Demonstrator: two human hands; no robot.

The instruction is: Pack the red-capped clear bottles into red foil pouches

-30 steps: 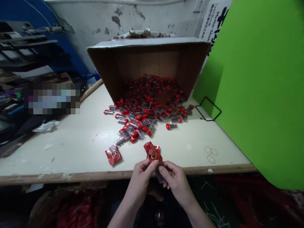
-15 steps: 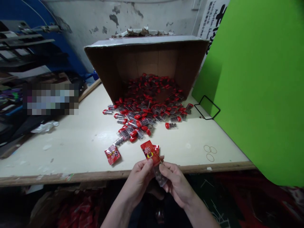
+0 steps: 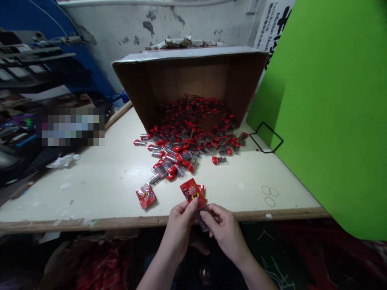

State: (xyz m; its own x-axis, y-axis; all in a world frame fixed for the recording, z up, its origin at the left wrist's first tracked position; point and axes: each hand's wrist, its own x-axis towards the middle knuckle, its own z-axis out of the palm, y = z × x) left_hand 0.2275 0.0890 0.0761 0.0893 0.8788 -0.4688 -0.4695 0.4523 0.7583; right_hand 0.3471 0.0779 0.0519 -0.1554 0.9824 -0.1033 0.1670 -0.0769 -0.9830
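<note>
From where I'm standing, a person sits at the near edge of a pale, scuffed table (image 3: 90, 193), both bare hands raised just above its wooden lip. Taking 12 o'clock as straight ahead of them, the work sits right between the hands. The left hand (image 3: 179, 227) is closed in a pinch on a red foil packet (image 3: 192, 192), thumb lying along the packet's lower part. The right hand (image 3: 225, 233) is curled and closed around a clear plastic tube (image 3: 203, 222), fingers close against the packet's lower edge. The tube's lower end pokes out between the hands, and its upper end is hidden, so I can't tell whether it sits inside the packet or behind it.

The packet tilts, its long axis running from about 11 o'clock down to 5 o'clock, and the tube continues that line downward. The left hand is nearer the packet's upper part, the right nearer the tube.

A second red packet (image 3: 145, 195) lies on the table at 11 o'clock, just beside the spill. At 12 o'clock, a heap of red-capped tubes (image 3: 187, 149) fans out of a cardboard box (image 3: 190, 76) lying on its side. Rubber bands (image 3: 269, 196) lie at 2 o'clock.
</note>
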